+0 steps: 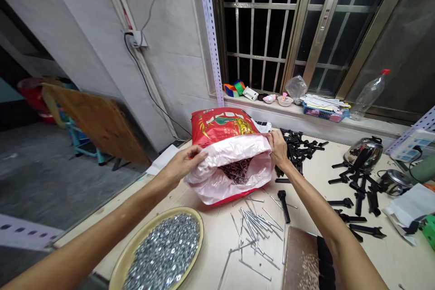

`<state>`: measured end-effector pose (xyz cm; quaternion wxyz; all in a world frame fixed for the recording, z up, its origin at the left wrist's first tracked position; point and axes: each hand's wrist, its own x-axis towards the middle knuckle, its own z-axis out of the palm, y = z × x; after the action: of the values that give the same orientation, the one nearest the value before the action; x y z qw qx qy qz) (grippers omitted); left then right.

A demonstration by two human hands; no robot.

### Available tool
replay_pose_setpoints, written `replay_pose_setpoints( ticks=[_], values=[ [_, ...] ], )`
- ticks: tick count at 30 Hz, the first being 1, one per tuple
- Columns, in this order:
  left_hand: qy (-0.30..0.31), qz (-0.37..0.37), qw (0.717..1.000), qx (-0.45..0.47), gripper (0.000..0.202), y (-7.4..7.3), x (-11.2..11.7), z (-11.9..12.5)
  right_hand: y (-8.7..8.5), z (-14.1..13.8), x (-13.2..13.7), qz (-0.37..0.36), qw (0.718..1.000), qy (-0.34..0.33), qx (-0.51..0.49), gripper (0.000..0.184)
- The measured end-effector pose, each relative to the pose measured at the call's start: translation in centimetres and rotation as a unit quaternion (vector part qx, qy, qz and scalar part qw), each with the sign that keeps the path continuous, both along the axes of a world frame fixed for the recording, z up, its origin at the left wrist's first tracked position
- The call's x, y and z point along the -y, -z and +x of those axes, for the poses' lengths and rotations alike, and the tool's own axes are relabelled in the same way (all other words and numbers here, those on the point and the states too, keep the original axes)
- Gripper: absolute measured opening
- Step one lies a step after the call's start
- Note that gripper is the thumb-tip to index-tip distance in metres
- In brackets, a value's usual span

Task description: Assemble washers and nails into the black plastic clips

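A red plastic bag (220, 123) with a white inner lining lies on the table, its mouth facing me. Inside the mouth I see a heap of thin dark reddish pieces (237, 170). My left hand (186, 159) is closed on the left edge of the mouth, fingers partly hidden behind it. On the right edge, my right hand (278, 147) grips the rolled rim. In front of the bag lies a loose pile of thin metal rods (257, 223). A yellow bowl (200, 223) full of small shiny metal nuts or washers stands below my left forearm.
Black plastic parts (297, 149) lie behind my right hand, with more black parts (365, 186) farther right. A brown block (301, 258) sits under my right forearm. Metal kettles (365, 152) stand at the right; a bottle (369, 95) leans on the windowsill.
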<state>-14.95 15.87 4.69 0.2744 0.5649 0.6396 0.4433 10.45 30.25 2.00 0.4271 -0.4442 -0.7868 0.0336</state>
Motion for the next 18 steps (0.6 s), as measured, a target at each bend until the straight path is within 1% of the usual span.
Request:
replay_pose_setpoints(
  ticks=[2,4,6,8,10,12,16,18],
  values=[
    [-0.04,0.04,0.998,0.012,0.04,-0.7,-0.7,-0.9,-0.8,-1.1,-1.0,0.01,0.999,0.006,0.039,0.031],
    [-0.096,0.062,0.993,-0.012,0.034,-1.1,-1.9,-1.8,-1.6,-2.0,-2.1,0.007,0.997,0.006,0.073,0.031],
    [-0.171,0.075,0.98,-0.072,0.027,-1.2,-3.2,-2.6,-2.1,-2.7,-3.3,0.003,0.996,0.008,0.089,0.03],
    [-0.224,0.091,0.961,-0.137,0.023,-1.0,-4.8,-3.4,-2.2,-3.4,-4.6,0.0,0.996,0.013,0.089,0.029],
    [-0.236,0.108,0.951,-0.168,0.021,-0.6,-6.6,-4.0,-1.9,-4.1,-6.1,-0.011,0.996,0.016,0.082,0.028],
    [-0.223,0.111,0.951,-0.181,0.019,0.3,-8.6,-4.5,-0.9,-5.0,-7.6,-0.039,0.997,0.029,0.066,0.025],
    [-0.216,0.056,0.958,-0.181,0.025,2.9,-12.3,-5.8,1.8,-7.1,-10.1,-0.101,0.991,0.074,0.037,0.023],
    [-0.21,0.037,0.962,-0.173,0.029,4.0,-13.3,-6.4,2.5,-7.6,-10.8,-0.117,0.989,0.082,0.037,0.026]
  ],
)
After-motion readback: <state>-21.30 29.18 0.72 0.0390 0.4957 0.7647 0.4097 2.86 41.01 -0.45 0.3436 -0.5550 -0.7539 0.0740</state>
